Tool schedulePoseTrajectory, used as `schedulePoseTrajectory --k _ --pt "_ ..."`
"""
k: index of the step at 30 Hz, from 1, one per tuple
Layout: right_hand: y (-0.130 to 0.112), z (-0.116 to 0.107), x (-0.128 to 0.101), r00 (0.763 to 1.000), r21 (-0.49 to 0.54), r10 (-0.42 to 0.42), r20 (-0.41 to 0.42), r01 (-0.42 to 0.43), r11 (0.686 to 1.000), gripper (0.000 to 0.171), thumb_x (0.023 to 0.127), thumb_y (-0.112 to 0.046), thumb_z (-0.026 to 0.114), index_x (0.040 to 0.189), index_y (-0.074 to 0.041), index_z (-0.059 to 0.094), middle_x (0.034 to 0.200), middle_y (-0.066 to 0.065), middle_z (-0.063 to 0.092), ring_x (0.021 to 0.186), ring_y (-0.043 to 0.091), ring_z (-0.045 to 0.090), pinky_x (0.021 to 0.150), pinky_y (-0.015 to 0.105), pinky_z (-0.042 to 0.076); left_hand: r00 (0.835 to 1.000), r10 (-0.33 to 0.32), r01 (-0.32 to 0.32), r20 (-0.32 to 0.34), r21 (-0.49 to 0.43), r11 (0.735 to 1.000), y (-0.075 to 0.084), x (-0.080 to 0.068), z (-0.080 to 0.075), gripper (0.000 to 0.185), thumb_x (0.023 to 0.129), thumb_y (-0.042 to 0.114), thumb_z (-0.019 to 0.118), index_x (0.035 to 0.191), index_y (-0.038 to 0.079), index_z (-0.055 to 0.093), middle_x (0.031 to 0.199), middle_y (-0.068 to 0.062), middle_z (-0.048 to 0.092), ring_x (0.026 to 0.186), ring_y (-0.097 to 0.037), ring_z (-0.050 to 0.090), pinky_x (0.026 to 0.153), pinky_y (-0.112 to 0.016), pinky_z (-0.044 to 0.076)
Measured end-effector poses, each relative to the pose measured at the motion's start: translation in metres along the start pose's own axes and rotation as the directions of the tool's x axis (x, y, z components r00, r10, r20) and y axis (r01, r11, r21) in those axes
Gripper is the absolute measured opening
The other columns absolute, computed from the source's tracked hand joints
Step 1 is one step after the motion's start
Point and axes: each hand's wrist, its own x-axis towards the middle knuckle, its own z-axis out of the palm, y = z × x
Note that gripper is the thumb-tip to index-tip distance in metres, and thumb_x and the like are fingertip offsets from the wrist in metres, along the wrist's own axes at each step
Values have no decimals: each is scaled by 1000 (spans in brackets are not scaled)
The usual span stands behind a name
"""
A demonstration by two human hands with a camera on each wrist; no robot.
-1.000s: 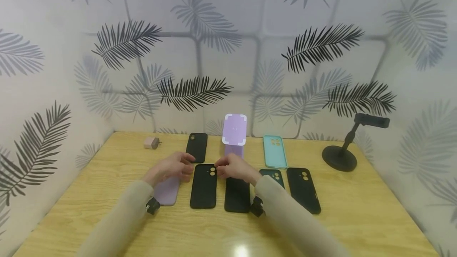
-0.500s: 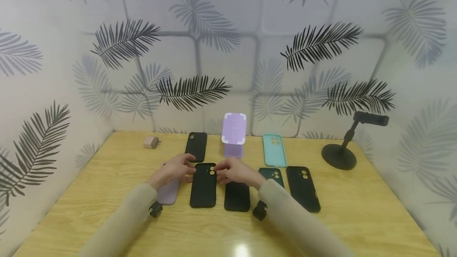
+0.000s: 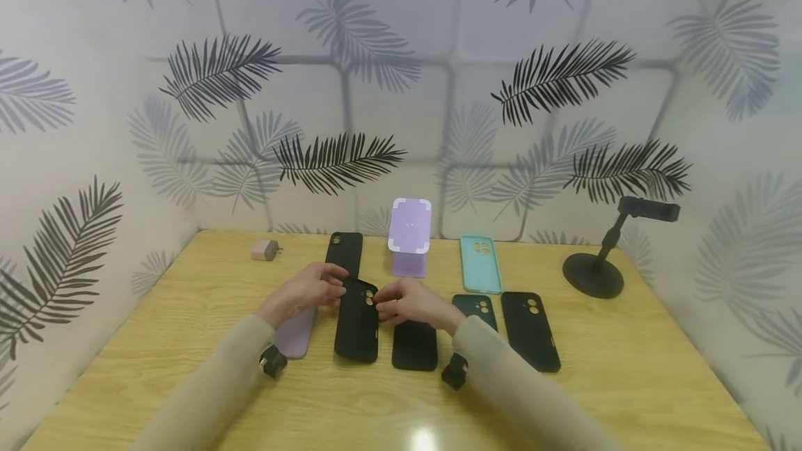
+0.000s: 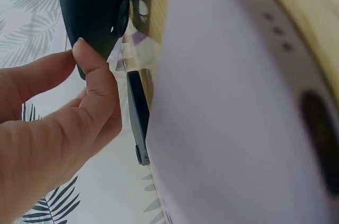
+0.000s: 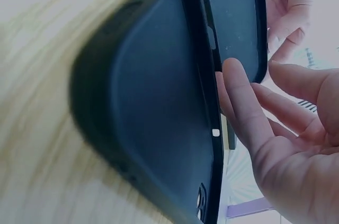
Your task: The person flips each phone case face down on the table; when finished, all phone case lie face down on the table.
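Both hands on black phone case (image 3: 356, 322), centre of table (image 3: 188, 360), far end tipped up. Left hand (image 3: 305, 292) pinches top-left corner, right hand (image 3: 407, 301) pinches top-right edge (fingertips only). Lilac case (image 3: 294, 335) just left, second black case (image 3: 415, 345) just right.

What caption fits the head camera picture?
Both hands, left hand and right hand, lift a black phone case off the wooden table.

The room is lit brightly and evenly, and a white shine is seen on the desk (image 3: 425, 439) near its front edge. Walls are bent at the corners. Close things are blurred in both wrist views
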Motion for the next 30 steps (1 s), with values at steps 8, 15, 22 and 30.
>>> schedulePoseTrajectory --k 8,15,22,30 --pt "-1 6 2 999 47 41 21 -42 998 45 98 -29 62 130 2 59 123 19 67 104 28 70 80 39 61 996 10 0 83 -126 992 1 4 0 47 98 10 58 143 3 45 128 -23 52 104 -25 64 92 -44 57" --pt "-1 14 4 1000 87 14 13 -15 996 50 98 -37 61 132 0 59 126 17 65 106 31 68 81 40 61 992 7 15 124 -178 984 6 4 6 49 101 15 56 146 5 41 140 -25 43 120 -34 58 93 -46 56" --pt "-3 18 7 1000 121 4 -8 -3 993 55 97 -43 59 133 -1 56 127 17 63 107 32 68 80 41 61 994 6 14 110 -184 983 9 4 12 50 100 20 58 144 5 42 139 -26 45 118 -33 60 92 -48 56" --pt "-1 21 10 1000 125 3 -14 -1 992 55 97 -41 60 132 1 55 127 18 62 106 31 68 82 41 61 990 -29 54 136 -181 982 6 6 14 51 99 27 60 143 7 42 131 -24 44 112 -28 63 88 -50 58"
